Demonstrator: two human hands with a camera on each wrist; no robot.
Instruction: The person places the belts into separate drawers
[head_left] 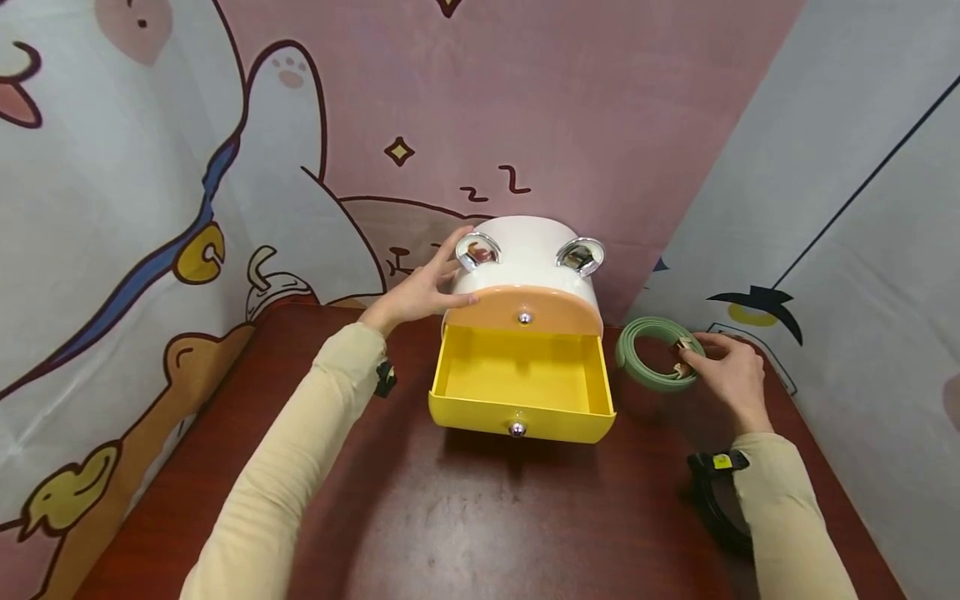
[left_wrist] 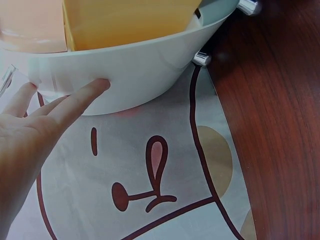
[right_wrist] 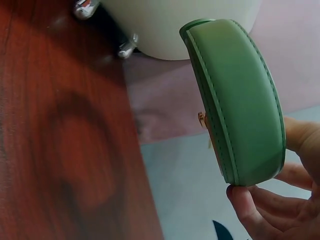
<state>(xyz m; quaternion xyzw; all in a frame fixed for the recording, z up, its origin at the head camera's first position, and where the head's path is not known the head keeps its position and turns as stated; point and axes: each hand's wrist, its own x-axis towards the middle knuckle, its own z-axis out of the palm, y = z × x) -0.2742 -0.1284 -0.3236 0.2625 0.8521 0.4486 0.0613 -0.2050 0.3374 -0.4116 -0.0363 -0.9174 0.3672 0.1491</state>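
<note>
A small white cabinet (head_left: 528, 250) with two shiny ear-shaped knobs stands at the back of the table; its curved white wall (left_wrist: 145, 75) fills the top of the left wrist view. Its yellow lower drawer (head_left: 521, 379) is pulled out and holds nothing; the orange drawer (head_left: 525, 310) above is closed. My left hand (head_left: 420, 292) rests flat with straight fingers (left_wrist: 82, 95) against the cabinet's left side. To the right, my right hand (head_left: 723, 375) pinches a coiled green belt (head_left: 656, 350) at its buckle, the coil (right_wrist: 240, 100) held up on edge.
The dark red wooden table (head_left: 480, 517) is bounded by cartoon-printed cloth walls (head_left: 150, 208) on three sides. A black wrist strap (head_left: 716, 496) sits on my right forearm. The cabinet stands on small metal feet (right_wrist: 127, 47).
</note>
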